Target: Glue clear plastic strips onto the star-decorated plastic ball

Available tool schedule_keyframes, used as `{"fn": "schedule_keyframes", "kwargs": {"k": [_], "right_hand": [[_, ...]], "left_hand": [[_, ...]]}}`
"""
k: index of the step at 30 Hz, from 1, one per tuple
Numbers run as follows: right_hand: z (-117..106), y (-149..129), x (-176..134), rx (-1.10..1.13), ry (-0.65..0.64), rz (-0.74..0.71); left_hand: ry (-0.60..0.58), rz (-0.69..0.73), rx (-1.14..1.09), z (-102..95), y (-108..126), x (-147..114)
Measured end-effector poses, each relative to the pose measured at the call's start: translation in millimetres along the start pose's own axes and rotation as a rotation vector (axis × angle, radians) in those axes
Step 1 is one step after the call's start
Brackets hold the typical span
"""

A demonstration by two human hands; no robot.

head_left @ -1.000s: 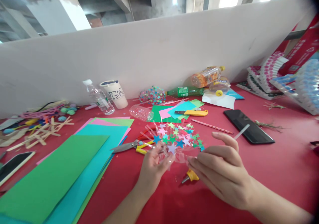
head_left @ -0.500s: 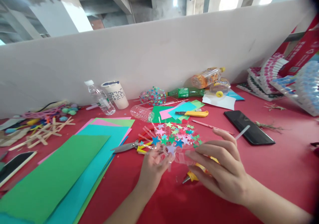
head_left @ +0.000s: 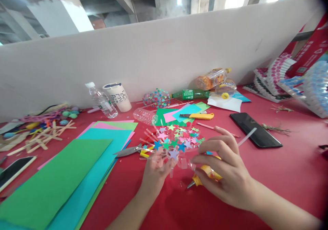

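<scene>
My left hand [head_left: 159, 168] is closed on the near edge of a clear plastic bottle piece cut into strips [head_left: 183, 162]. Colourful paper stars [head_left: 174, 143] cover the far part of it. My right hand [head_left: 225, 168] pinches a clear bit of plastic at the piece's right side; the fingers partly hide it. Beneath the right hand lies a yellow hot glue gun [head_left: 208, 172], nozzle toward the lower left. A translucent glue stick [head_left: 247, 137] shows behind that hand. Scissors [head_left: 129, 151] lie left of the star-covered piece, their handles partly hidden.
Coloured paper sheets [head_left: 58, 175] cover the left side. Behind the hands are a yellow utility knife [head_left: 198, 116], a clear bottle piece [head_left: 145, 116], a star-covered bottle [head_left: 156, 98] and a green bottle [head_left: 192, 94]. A black phone [head_left: 256, 130] lies right; wooden sticks [head_left: 46, 136] lie far left.
The star-covered piece and my left hand have shifted slightly left. My right fingertips stay at its right side, and more of the glue gun shows beneath them.
</scene>
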State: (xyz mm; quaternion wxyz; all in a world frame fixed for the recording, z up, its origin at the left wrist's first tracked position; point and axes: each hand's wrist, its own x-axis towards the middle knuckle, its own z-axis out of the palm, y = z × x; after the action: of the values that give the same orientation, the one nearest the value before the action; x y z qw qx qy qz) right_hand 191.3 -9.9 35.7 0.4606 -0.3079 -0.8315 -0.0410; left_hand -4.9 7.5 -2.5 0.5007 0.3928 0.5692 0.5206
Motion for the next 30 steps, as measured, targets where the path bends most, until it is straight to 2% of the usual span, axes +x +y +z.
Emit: {"fn": "schedule_keyframes", "kwargs": {"k": [5,10,12,22,27,30], "right_hand": [[-2,-3,1,0.051,0.0,0.017],[-3,-6,-2,0.047,0.068,0.006],[-2,-6,-4,0.029,0.101,0.001],[5,-8,-9,-0.094,0.189,-0.025],[3,-10,-6,-0.111,0.195,-0.061],[2,-9,-4,-0.113,0.189,-0.043]], "left_hand": [[-0.017,0.017,0.015,1.6,1,-2],[-0.163,-0.007,0.015,2.2,-3,-3],[-0.184,-0.017,0.035,0.0,-5,-3],[-0.199,0.035,0.085,-6.9,-20,-6],[-0.179,0.055,0.156,-6.3,-14,-4],[-0.144,0.015,0.084,-2.3,-5,-4]]}}
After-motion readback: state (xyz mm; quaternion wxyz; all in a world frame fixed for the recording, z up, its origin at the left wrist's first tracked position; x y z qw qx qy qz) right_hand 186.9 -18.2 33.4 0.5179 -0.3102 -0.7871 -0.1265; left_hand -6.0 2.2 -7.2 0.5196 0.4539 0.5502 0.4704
